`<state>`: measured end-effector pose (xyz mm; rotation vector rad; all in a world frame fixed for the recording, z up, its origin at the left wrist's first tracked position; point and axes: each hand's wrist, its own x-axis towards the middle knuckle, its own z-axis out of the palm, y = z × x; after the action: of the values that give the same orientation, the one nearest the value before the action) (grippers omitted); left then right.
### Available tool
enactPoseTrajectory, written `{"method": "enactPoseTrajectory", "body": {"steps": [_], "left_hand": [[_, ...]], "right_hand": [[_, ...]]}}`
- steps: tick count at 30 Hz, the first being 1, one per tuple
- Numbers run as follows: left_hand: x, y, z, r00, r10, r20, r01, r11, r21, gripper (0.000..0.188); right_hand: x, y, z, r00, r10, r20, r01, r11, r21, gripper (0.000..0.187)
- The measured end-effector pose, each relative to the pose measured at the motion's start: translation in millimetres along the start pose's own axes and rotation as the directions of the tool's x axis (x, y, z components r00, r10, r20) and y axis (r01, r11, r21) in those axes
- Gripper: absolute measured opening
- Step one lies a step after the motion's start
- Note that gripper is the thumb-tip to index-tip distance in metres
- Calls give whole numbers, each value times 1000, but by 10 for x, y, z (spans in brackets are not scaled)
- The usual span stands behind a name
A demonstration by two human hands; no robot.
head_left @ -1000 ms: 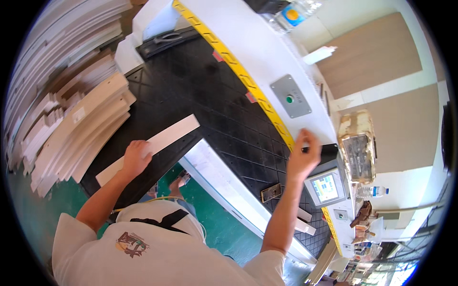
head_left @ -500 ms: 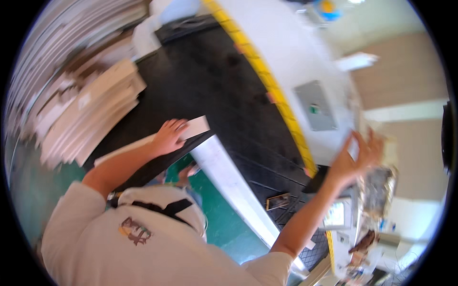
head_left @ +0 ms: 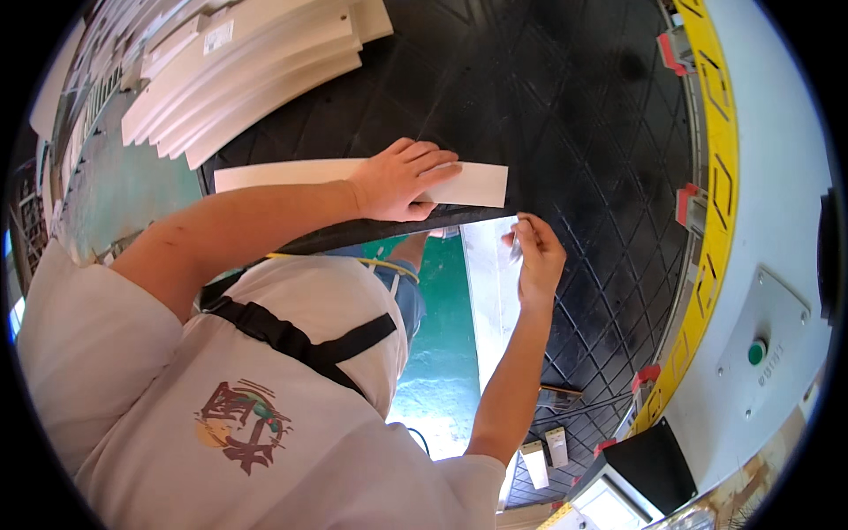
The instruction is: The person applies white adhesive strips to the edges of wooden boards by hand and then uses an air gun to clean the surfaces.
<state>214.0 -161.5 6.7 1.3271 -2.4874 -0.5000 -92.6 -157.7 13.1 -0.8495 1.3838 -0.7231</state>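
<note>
Grip of L hand [head_left: 402,183] is lying over the pale strip [head_left: 291,173], fingers close tog. across its top nr the R end; from my feed I can't tell if it's clamping the strip or just pressing. Strip is lying on the black desk [head_left: 609,132], lengthwise along the near edge, its R end sticking out past the fingers.

R hand [head_left: 541,258] is hanging just beyond that end, by the white beam [head_left: 490,296]; thumb & fingertips are sitting close tog., but I can't tell if they're pinching sth thin.

Upper L, I'm seeing a stack of pale boards [head_left: 274,75] jutting past the desk. Over R, a yellow rail [head_left: 722,177] is curving along the desk w/ red-and-grey clips [head_left: 692,209] beside it; beyond, a grey plate [head_left: 773,309] w/ a green button [head_left: 757,352] is showing. Lower R, I'm catching part of a lit screen [head_left: 608,508], & two small pale blocks [head_left: 534,465] are lying nearby. Green floor [head_left: 444,305] is showing left of the beam.
</note>
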Motion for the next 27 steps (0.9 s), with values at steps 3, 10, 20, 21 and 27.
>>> {"method": "enactPoseTrajectory", "body": {"steps": [3, 10, 20, 21, 27], "left_hand": [[10, -9, 33, 1000, -4, -1, 4, 1000, 8, 73], [10, -33, 53, 1000, -3, -21, 3, 1000, -7, 74], [-16, -52, 61, 1000, -5, -9, 5, 1000, -12, 76], [-10, -59, 64, 1000, -4, -16, 4, 1000, -14, 76], [-16, -48, 69, 1000, -5, -4, 5, 1000, -16, 75]], "right_hand": [[216, -82, -19, 974, -168, 155, 223, 848, -481, 19], [323, -206, 118, 959, -222, 176, 283, 735, -616, 18], [218, -167, 76, 980, -124, 159, 196, 769, -608, 17], [244, -219, 111, 977, -144, 156, 210, 757, -619, 17], [375, -184, 28, 985, -92, 146, 167, 708, -686, 20]]}}
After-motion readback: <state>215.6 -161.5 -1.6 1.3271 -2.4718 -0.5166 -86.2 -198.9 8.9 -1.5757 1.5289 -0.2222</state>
